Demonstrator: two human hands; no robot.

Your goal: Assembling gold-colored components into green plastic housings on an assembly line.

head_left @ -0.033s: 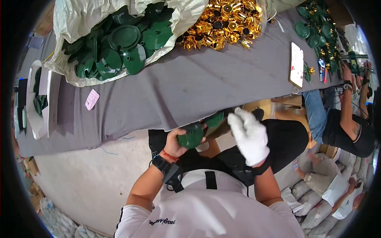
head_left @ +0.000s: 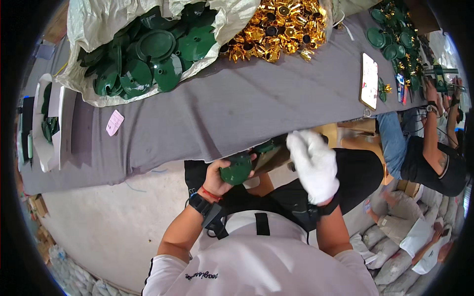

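Worktop [head_left: 237, 113]: as it fills the upper view, draped in grey cloth, it carries everything here; its near edge runs just above both hands.
Sack [head_left: 84, 29]: pale woven, slumped open at the far left, full of dark green round plastic lids.
Gold pieces [head_left: 276, 29]: a shiny heap beside the sack, small and loose.
Right hand [head_left: 316, 165]: in a white glove, curled narrow at a brownish part below the worktop edge; the grip itself is hidden.
Left hand [head_left: 219, 175]: bare, closed around the green disc.
Green disc [head_left: 237, 168]: held between the two hands, just under the worktop edge. It looks like light, stiff, glossy moulded plastic, probably slippery; the rim seems the safest place to hold.
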